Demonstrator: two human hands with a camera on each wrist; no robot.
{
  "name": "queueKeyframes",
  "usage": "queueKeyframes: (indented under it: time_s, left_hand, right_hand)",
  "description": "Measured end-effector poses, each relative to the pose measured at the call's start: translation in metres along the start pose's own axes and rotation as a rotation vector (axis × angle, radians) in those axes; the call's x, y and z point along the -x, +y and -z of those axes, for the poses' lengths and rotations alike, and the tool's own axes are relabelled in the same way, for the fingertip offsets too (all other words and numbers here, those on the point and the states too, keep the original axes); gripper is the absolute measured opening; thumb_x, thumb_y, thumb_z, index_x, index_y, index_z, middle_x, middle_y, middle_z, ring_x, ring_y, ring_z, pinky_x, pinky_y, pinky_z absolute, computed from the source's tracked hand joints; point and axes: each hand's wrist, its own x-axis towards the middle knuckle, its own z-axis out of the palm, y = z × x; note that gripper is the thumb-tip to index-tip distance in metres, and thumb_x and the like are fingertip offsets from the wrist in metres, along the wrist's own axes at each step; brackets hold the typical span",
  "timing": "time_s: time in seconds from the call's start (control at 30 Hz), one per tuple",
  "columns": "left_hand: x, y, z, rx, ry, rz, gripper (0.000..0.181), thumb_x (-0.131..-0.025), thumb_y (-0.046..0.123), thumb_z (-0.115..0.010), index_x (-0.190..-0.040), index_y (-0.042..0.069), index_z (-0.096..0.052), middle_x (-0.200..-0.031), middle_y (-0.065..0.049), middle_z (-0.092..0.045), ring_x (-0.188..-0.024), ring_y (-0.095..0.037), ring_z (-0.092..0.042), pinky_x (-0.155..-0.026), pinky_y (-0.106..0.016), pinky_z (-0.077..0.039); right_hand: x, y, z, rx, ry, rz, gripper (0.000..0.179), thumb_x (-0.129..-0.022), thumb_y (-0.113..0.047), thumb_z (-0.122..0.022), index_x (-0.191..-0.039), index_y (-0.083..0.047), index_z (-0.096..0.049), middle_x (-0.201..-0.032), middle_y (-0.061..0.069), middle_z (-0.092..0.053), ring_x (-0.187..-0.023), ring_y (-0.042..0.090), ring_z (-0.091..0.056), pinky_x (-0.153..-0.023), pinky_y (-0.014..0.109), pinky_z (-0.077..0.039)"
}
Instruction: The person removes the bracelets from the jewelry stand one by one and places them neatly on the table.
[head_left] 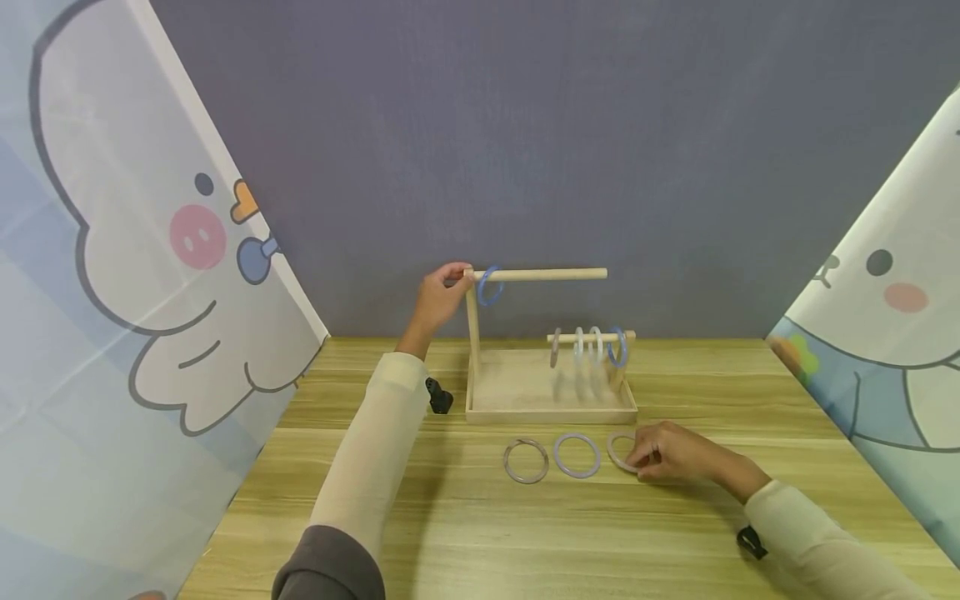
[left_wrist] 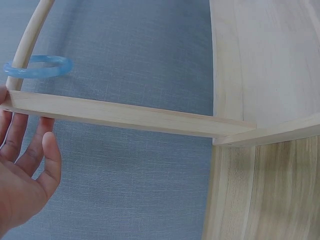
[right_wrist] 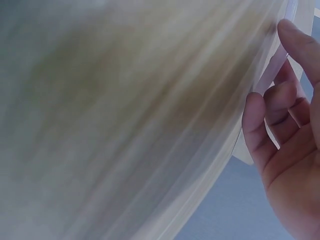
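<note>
My left hand (head_left: 442, 296) pinches the top of the tall post (head_left: 473, 325) of a wooden bangle stand, thumb on one side and fingers on the other. Just beside it, a blue bangle (left_wrist: 42, 73) hangs on the upper bar (head_left: 555, 274). In front of the stand, my right hand (head_left: 675, 454) holds the edge of a pale lilac bangle (right_wrist: 272, 72) low over the table, fingertips at its right side. To its left lie a lilac bangle (head_left: 557, 456) and a brownish translucent bangle (head_left: 507, 465).
The stand's shallow tray base (head_left: 551, 417) rests on the wood-grain table (head_left: 480, 533). Several bangles hang on the lower bar (head_left: 564, 338), among them a brownish bangle (head_left: 555, 350) and a blue bangle (head_left: 622, 354). A grey fabric wall (head_left: 540, 150) rises behind, with cartoon-printed sheets at both sides.
</note>
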Motion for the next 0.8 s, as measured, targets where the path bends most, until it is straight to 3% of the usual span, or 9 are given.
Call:
queueKeyframes:
  time_s: [0.43,0.8]
  left_hand:
    - [-0.0003,-0.002,-0.0009,0.008,0.005,-0.01,0.037,-0.101,0.039,-0.063,-0.131,0.018,-0.068,-0.127,-0.008,-0.067,-0.115,-0.028,-0.067,-0.096,-0.05,-0.055]
    - [-0.0004,-0.0015,-0.001,-0.003,0.004,-0.012,0.038,-0.101,0.039,-0.063,-0.132,0.018,-0.067,-0.128,-0.008,-0.067,-0.115,-0.029,-0.067,-0.095,-0.05,-0.056]
  right_hand:
    - [0.0,-0.0013,0.0013,-0.045,-0.03,-0.047,0.017,-0.079,-0.013,-0.085,-0.096,-0.016,-0.081,-0.081,-0.008,-0.067,-0.074,-0.007,-0.058,-0.06,0.017,-0.054]
    - [0.0034,-0.0008,0.0041,-0.122,-0.068,-0.16,0.017,-0.082,-0.023,-0.084,-0.098,-0.018,-0.08,-0.087,-0.008,-0.068,-0.077,-0.003,-0.06,-0.064,0.02,-0.055]
